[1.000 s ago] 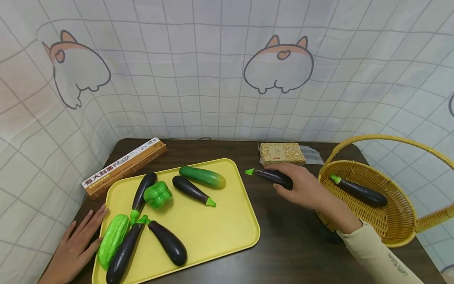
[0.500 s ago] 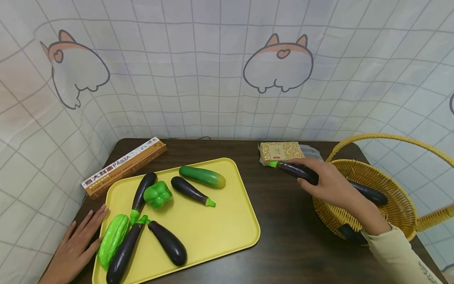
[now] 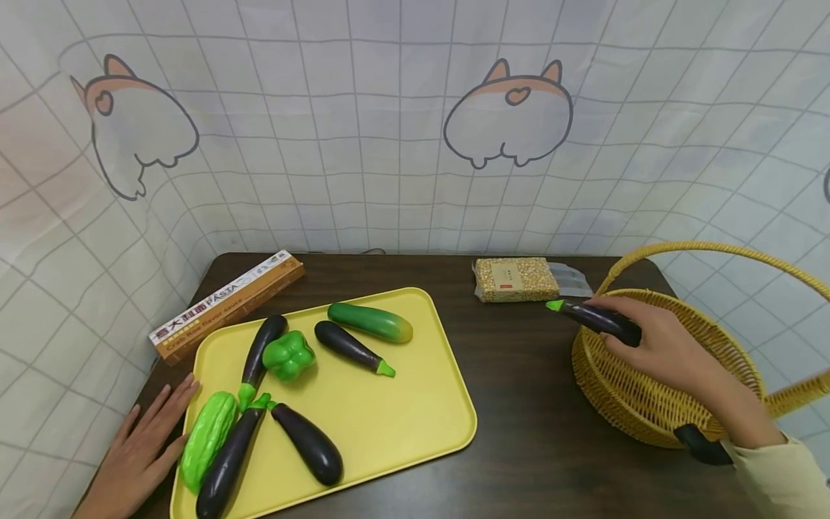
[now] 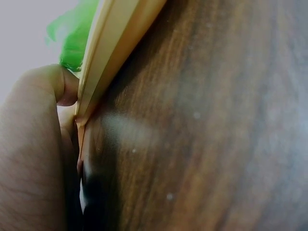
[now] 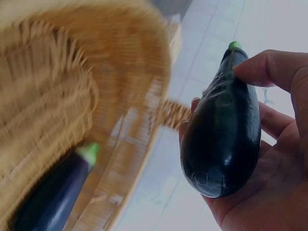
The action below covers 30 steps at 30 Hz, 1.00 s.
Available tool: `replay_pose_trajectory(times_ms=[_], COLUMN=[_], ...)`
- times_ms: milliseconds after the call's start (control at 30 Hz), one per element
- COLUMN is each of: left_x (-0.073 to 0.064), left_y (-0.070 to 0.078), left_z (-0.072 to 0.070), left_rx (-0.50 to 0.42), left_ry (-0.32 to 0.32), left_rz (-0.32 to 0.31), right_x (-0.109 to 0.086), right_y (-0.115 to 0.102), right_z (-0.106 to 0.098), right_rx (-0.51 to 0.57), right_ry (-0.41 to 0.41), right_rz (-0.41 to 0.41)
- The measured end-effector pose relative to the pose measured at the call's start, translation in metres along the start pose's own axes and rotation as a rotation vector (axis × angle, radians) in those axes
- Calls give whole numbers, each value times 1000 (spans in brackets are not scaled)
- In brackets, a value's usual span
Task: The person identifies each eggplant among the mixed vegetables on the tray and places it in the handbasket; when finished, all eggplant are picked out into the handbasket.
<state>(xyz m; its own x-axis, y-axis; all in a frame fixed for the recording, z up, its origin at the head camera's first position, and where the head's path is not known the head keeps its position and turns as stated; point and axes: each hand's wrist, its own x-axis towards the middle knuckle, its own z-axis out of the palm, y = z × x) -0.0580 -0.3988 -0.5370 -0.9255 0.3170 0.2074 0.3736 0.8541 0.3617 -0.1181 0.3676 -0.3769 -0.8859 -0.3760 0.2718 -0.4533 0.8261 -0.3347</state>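
My right hand (image 3: 668, 349) grips a dark purple eggplant (image 3: 599, 321) by its body, green stem end pointing left, over the left rim of the wicker basket (image 3: 622, 411). In the right wrist view thumb and fingers curl round this eggplant (image 5: 221, 130). A second eggplant (image 5: 53, 192) lies inside the basket; the hand and forearm hide it in the head view. With fingers spread fairly straight, my left hand (image 3: 139, 450) rests against the left edge of the yellow tray (image 3: 395, 425), beside a light green bitter melon (image 3: 209, 440).
Several eggplants (image 3: 310, 445), a green bell pepper (image 3: 288, 356) and a green cucumber (image 3: 369, 322) lie on the tray. Behind it is a pasta box (image 3: 227, 306). A bag of yellow grains (image 3: 517, 280) lies at the back; the basket's tall handle (image 3: 713, 246) arches up at right.
My right hand has carried the eggplant rightward, from beside the tray to the basket's rim. The left hand has stayed at the tray's edge.
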Motion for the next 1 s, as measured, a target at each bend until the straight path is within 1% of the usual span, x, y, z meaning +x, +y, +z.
replay_pose_trajectory(times_ms=[200,367,500,700,833,1000], left_x=[1,0,0,0,0,0], left_y=[-2,-2,0,4,4,2], left_z=[1,1,0,-2,-1,-1], left_rx=[-11,-22,-24,-27,-27,-14], left_ry=[2,13,24,29,30,29], left_rz=[5,14,24,27,25,27], right_x=[-12,-20,-25,-32,-37,-38], right_y=[21,33,40,50,54,58], right_z=[-11,-14,-14,-11,-11,-10], right_rx=[-24,-21,-34,-41,-36,-53], right_ry=[-14,-41,-61,-46,-54,-89], right_rz=[42,84,105,121,139,151])
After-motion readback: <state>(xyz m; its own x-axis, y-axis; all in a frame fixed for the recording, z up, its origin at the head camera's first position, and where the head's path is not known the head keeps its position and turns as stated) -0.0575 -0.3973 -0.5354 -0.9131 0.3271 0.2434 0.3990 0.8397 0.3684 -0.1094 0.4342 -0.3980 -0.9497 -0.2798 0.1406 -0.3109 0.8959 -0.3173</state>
